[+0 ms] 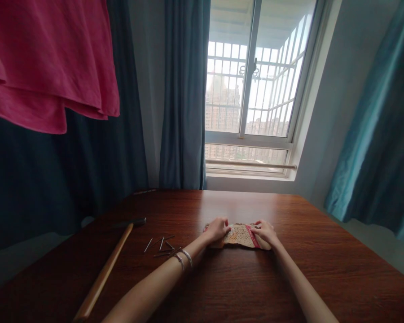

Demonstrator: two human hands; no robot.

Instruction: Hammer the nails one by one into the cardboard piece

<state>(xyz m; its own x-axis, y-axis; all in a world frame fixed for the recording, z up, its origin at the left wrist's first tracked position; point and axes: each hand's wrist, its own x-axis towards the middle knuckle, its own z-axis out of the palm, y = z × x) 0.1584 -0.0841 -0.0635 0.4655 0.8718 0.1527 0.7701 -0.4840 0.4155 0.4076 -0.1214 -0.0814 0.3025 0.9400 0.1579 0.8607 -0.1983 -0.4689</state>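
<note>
A tan piece of cardboard with red bands and many small dark holes or dots lies on the wooden table in front of me. My left hand is closed on its left part, thumb and fingers pinched near the top edge. On the opposite side my right hand grips the right part by the red band. The cardboard looks slightly bent, and its lower edge curves. Both hands partly cover its ends. Several loose nails are scattered to the left of my left forearm, which wears bracelets.
A hammer with a wooden handle rests on the left of the table, its dark head pointing away. Pink cloth hangs at the upper left. Blue curtains and a barred window stand beyond the table's far edge.
</note>
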